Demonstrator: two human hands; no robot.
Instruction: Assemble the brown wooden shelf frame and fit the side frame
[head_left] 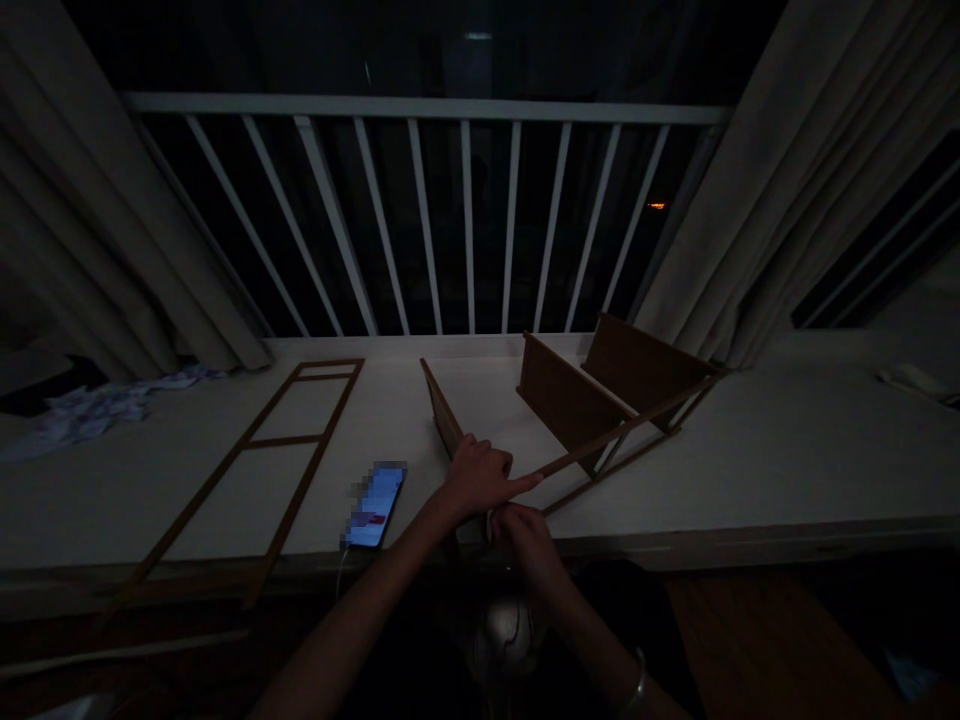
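A dark brown wooden shelf rack lies on its side on the pale ledge, its shelf boards standing on edge and joined to a slatted side frame. My left hand is closed over the near corner of the leftmost board, with one finger stretched along the frame's rail. Just below, my right hand is closed against the underside of that corner. What its fingers hold, if anything, is too dark to make out. A ladder-like wooden side frame lies flat to the left.
A lit phone with a white cable lies left of my hands. Crumpled cloth or paper sits at the far left. White railings and curtains stand behind the ledge. The room is dim.
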